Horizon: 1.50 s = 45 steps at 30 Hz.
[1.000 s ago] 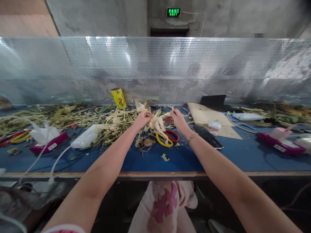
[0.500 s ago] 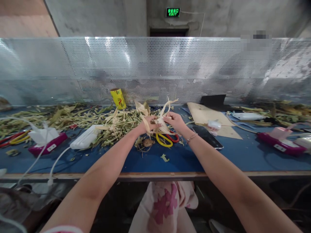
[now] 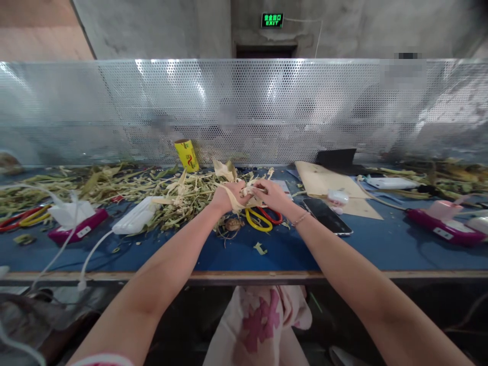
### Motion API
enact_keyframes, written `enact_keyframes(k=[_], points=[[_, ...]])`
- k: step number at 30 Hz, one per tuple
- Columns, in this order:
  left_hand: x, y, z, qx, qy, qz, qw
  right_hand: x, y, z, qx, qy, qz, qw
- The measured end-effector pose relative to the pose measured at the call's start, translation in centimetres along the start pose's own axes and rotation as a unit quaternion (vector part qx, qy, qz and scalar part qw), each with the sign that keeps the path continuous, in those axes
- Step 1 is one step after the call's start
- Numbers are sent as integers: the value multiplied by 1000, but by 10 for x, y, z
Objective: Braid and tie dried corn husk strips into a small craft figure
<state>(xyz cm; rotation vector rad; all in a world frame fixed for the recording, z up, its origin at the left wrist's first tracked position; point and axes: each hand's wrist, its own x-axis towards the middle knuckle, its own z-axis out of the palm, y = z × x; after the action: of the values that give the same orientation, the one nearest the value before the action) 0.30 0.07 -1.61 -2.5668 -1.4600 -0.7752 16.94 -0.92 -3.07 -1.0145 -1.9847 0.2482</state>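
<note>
The left hand (image 3: 224,199) and right hand (image 3: 273,197) have moved closer, 2 grips pinching the pale dry leaf (image 3: 247,190), now bunched up small.

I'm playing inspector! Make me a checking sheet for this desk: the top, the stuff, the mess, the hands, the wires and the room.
Surface: blue table, scraps scattered on it
Things in hand: pale husk, pinched between both hands
Clutter: dry plant pile, phone, yellow tube
Hands: left and right, close together
Cables: white cord hanging over the front edge
Surroundings: mesh screen, lit exit sign beyond
</note>
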Motion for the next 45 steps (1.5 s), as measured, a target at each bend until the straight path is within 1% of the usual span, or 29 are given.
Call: enact_keyframes(k=[2,5,8,12,16,19,22,25,27,30,33,39,41,45], points=[[1,3,0,13,-10,12,1000,1,0,1,-16,-5,-20,1000],[3,5,2,41,-46,2,998,2,3,4,-36,-26,-42,998],[4,3,4,75,-60,7,995,3,5,7,-30,-32,-51,998],[3,0,2,110,-47,48,992,3,2,7,-4,-13,-49,999],[0,0,-4,131,-23,104,986,3,-1,3,3,-7,-23,1000],[-2,2,-7,108,-8,119,987,4,-1,3,-3,0,8,1000],[-4,3,-6,53,-1,124,991,3,-2,2,-34,50,28,998],[-4,3,-5,6,8,109,994,1,-3,1,-73,102,28,992],[-4,4,-4,0,9,97,995,0,-2,0,-87,120,20,989],[-2,3,-3,-8,19,73,997,1,0,0,-90,133,11,987],[-1,2,-2,-15,40,43,998,2,2,1,-80,127,11,989],[-1,-2,-1,34,39,-10,999,2,2,3,-38,59,-1,998],[-1,-2,-2,32,48,-24,998,2,1,4,-27,49,0,998],[0,-3,-4,9,86,-30,996,3,2,2,-45,100,-27,994]])
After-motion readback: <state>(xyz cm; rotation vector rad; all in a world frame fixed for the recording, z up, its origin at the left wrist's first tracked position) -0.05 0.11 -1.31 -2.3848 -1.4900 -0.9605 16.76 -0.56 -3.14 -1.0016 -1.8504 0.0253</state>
